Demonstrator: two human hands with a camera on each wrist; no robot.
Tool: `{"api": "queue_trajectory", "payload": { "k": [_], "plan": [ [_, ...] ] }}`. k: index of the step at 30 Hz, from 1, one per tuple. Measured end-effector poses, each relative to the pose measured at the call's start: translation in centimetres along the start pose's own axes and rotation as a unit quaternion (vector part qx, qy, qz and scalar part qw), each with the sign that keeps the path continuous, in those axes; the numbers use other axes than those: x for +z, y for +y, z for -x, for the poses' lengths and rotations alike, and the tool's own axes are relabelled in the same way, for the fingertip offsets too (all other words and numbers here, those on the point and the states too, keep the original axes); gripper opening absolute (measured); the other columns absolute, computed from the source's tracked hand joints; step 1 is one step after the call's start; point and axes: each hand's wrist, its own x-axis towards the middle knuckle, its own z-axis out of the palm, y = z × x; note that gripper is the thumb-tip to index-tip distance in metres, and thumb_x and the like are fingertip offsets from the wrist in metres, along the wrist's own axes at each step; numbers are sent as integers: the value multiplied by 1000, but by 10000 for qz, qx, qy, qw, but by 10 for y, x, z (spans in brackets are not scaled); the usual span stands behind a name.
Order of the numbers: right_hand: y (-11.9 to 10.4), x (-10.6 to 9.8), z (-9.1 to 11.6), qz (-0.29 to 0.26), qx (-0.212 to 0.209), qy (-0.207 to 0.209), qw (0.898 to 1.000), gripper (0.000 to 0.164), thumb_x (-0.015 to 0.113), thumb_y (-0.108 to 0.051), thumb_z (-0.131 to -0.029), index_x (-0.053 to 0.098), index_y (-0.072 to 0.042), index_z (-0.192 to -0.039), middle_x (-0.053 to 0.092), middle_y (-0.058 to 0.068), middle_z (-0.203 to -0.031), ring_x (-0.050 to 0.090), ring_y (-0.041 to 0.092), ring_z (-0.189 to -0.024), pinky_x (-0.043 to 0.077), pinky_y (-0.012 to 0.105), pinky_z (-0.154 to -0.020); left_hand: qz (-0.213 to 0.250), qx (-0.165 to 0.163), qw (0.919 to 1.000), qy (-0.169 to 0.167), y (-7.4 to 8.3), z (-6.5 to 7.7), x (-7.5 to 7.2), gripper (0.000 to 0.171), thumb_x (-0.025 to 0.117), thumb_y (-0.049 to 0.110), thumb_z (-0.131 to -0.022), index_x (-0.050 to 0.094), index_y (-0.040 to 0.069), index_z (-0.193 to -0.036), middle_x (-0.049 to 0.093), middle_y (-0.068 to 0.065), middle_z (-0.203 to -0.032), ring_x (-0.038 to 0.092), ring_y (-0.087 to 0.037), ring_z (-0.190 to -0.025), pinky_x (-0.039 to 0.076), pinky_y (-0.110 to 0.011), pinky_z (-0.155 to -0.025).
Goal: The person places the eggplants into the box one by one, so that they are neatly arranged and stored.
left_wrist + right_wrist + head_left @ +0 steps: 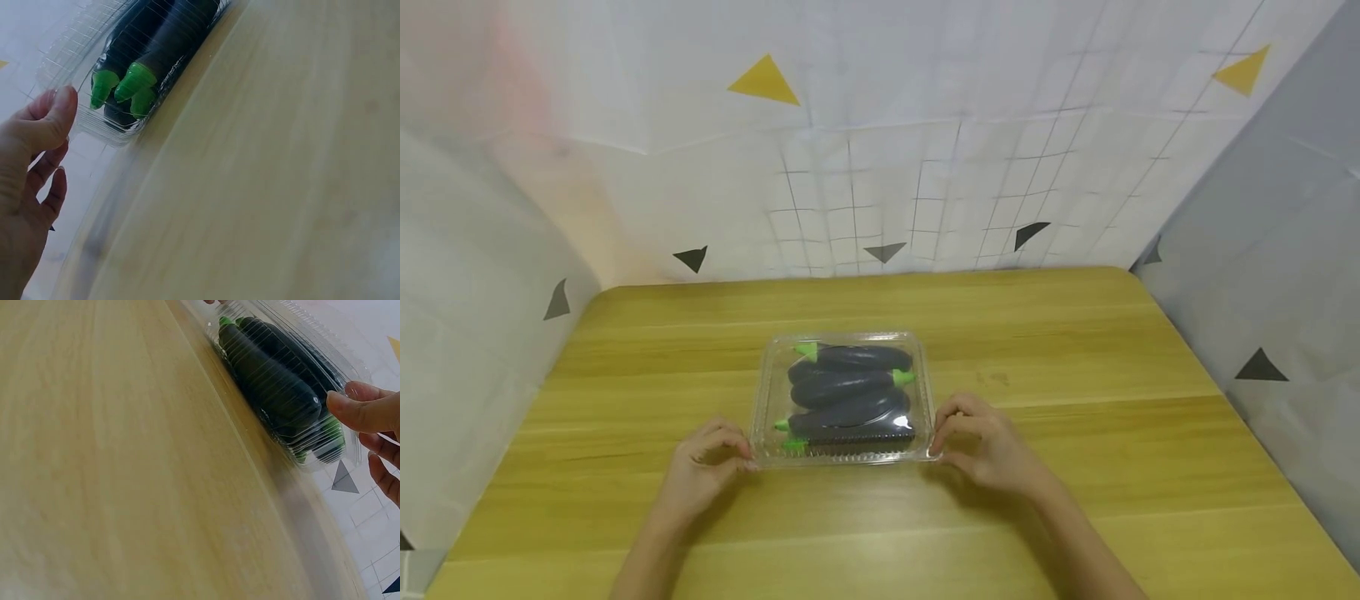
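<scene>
A clear plastic clamshell box [763,392] lies on the wooden table, its lid over several dark purple eggplants [842,387] with green stem caps. At its near left corner, my left hand [703,467] pinches the rim between thumb and index finger. My right hand [985,446] grips the rim the same way at the near right corner. From the left wrist, the thumb [64,109] shows against the box's edge, with green caps [134,81] just inside. In the right wrist view the other thumb [350,412] presses on the rim, the lower fingers curved below.
The wood-grain table [1075,350] extends around the box on every side. Behind it hangs a white sheet [700,183] with grid lines and black and yellow triangles, and grey-white sheeting [1285,275] borders the right side.
</scene>
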Motion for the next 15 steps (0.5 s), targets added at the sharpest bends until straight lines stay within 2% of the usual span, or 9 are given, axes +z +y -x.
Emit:
{"api": "queue_trajectory", "payload": {
  "k": [8,11,15],
  "plan": [
    [-1,-1,-1,65,-28,17,10000,30,84,1,-66,68,-21,-80,59,-4,-98,56,14,-95,49,26,-87,-123,474,9987,123,-1,-2,2,36,76,-21,-61,68,9,-78,63,-1,-81,58,-9,-82,45,-16,-87],
    [-2,-2,-1,102,-46,13,9999,31,83,2,-65,68,-21,-80,60,-4,-98,56,14,-96,49,27,-88,-243,502,9984,84,-1,-2,1,37,77,-20,-61,67,10,-78,63,-1,-81,57,-9,-82,45,-16,-85],
    [-2,-1,0,99,-95,24,9999,32,83,3,-65,68,-21,-81,60,-4,-97,56,14,-94,50,27,-87,-376,344,9987,-6,0,-1,0,37,78,-19,-63,67,11,-81,64,0,-81,57,-10,-83,45,-17,-84]
  ]
}}
